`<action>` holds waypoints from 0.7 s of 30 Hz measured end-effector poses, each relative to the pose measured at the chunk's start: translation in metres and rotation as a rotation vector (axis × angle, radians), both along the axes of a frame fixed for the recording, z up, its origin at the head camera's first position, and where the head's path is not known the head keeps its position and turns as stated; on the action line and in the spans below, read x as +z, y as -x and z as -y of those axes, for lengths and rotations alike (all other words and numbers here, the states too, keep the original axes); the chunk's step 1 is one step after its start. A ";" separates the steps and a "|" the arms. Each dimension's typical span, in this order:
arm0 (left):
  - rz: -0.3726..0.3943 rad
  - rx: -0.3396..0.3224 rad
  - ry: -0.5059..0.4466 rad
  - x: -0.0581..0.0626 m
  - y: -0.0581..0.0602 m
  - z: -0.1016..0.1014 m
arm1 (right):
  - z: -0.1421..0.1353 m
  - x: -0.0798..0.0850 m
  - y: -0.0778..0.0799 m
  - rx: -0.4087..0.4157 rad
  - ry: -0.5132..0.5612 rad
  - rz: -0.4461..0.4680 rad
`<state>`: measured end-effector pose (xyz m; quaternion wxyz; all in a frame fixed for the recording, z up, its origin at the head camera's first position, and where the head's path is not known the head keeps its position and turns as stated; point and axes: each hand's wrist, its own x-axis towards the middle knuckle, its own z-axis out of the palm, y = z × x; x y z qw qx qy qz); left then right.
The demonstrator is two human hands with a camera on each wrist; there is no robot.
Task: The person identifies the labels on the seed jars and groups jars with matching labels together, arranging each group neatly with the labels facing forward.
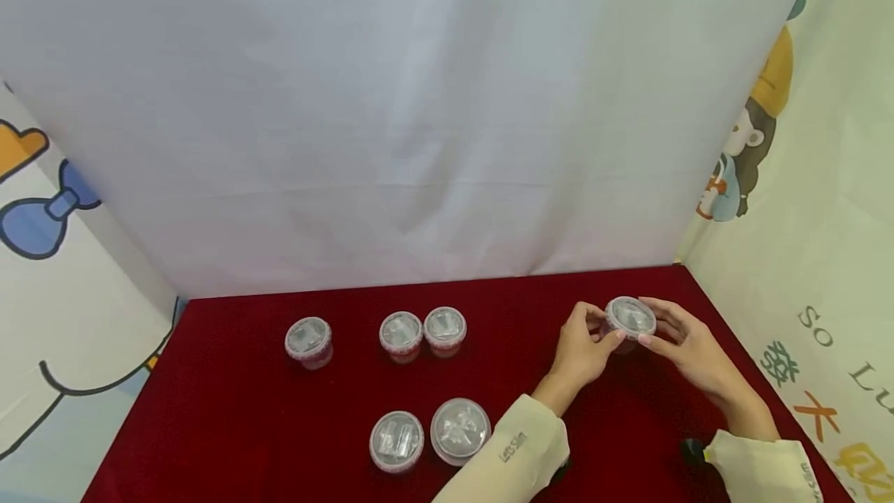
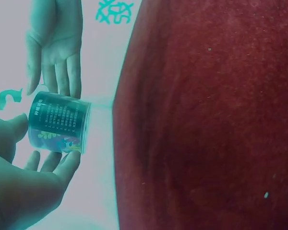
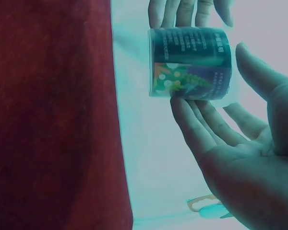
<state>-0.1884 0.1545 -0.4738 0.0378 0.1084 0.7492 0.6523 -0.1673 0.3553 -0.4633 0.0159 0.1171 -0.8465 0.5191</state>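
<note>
At the right of the head view, a small round plastic cup with a clear lid is between the two hands. The left hand holds its left side and the right hand its right side, thumbs toward the near edge. Close up in the left wrist view, the cup has a dark printed label with lines of writing. Coloured plant pictures on the label show in the right wrist view of the cup. Fingers of the right hand lie along its side there.
Similar lidded cups stand on the dark red cloth: one at the left, a pair at the middle back, and two nearer the front, a cup and a wider cup beside the left sleeve. Pale curtains enclose the table.
</note>
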 end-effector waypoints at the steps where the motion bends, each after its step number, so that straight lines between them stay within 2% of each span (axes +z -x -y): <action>1: 0.006 0.002 0.005 0.002 -0.001 0.002 | 0.000 0.001 -0.001 0.011 0.006 -0.002; 3: 0.031 -0.003 0.011 0.005 -0.002 0.005 | 0.000 0.003 -0.003 0.037 0.022 -0.001; 7: 0.033 -0.039 0.051 0.011 -0.005 0.014 | 0.001 0.009 -0.006 0.093 0.060 0.009; 16: -0.041 -0.208 0.168 0.026 -0.011 0.042 | 0.011 0.017 -0.007 0.221 0.121 0.028; 21: -0.053 -0.214 0.212 0.034 -0.014 0.055 | 0.021 0.021 -0.006 0.269 0.172 0.028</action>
